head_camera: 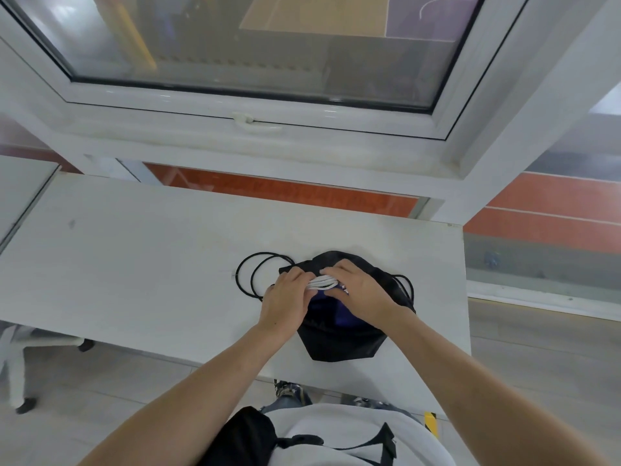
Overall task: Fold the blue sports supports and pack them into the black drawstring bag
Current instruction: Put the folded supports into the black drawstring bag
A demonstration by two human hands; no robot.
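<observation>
The black drawstring bag (339, 341) lies flat on the white table (134, 264), right of the frame's centre and near the table's front edge; its long axis runs roughly up and down the frame, with the mouth towards the upper part of the frame and the closed bottom corner towards the lower edge; its fabric is thin, matte and slightly crumpled, the outline an uneven many-sided shape. Inside the mouth shows the folded blue sports supports (342, 312), a dark blue-violet cloth with a bundle of white bands (322, 282) on top, the bands lying across the frame from left to right. The left hand (285, 297) sits at the left side of the mouth, fingers curled over the bag's rim beside the white bands; the right hand (356, 285) sits close against it on the right, fingers curled down over the bands and the blue cloth, pinching them; the two hands are together, fingertips nearly meeting. The black cords (255, 274) form two smooth round loops on the table to the left of the bag; a shorter pair of loops (406, 285) shows at the bag's right side. A white window frame (255, 124) fills the upper part of the frame.
</observation>
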